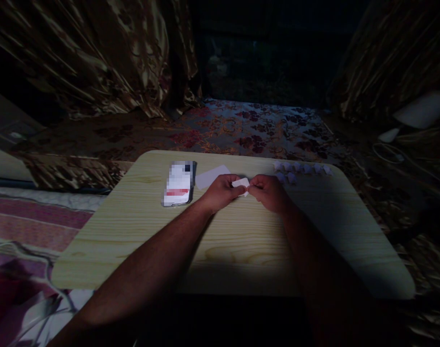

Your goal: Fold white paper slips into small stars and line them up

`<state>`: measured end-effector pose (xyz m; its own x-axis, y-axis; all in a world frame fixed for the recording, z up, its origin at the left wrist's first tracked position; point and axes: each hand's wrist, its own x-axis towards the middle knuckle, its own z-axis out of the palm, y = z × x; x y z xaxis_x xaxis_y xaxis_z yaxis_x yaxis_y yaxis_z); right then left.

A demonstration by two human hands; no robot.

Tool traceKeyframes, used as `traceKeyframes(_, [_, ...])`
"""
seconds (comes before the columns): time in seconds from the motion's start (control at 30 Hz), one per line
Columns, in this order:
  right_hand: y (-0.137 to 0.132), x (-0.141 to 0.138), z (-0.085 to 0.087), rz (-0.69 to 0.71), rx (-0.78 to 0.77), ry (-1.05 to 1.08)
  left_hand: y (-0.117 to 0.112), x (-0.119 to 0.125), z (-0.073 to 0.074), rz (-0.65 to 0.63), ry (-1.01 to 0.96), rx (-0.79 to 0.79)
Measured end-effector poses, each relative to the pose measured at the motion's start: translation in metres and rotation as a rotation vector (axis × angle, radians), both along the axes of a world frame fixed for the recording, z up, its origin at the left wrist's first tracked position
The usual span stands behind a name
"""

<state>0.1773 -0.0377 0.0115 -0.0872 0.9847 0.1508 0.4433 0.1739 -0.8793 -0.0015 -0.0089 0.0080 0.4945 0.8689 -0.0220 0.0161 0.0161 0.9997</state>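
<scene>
My left hand (220,192) and my right hand (269,192) meet over the middle of a pale wooden table (241,241). Both pinch a small white piece of paper (240,183) between their fingertips, just above the tabletop. A loose sheet of pale paper (211,176) lies flat right behind my left hand. A row of several small pale folded paper pieces (302,168) sits behind my right hand, near the table's far edge.
A phone (179,183) lies face up to the left of my hands. A flowered cloth (248,130) covers the surface beyond the table, with shiny brown curtains (97,53) behind. Striped pink bedding (32,221) lies at the left.
</scene>
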Motion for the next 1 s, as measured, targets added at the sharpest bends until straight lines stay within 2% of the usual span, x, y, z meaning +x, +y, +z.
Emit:
traceKeyframes(0.57, [0.0001,0.0003,0.0061,-0.058,-0.036,0.041,-0.0036,0.0032,0.0084,0.047,-0.089,-0.079])
traceKeyframes(1.0, [0.001,-0.0012,0.0041,-0.067,-0.05,0.101,-0.0009,0.0036,0.0021,0.084,-0.05,-0.054])
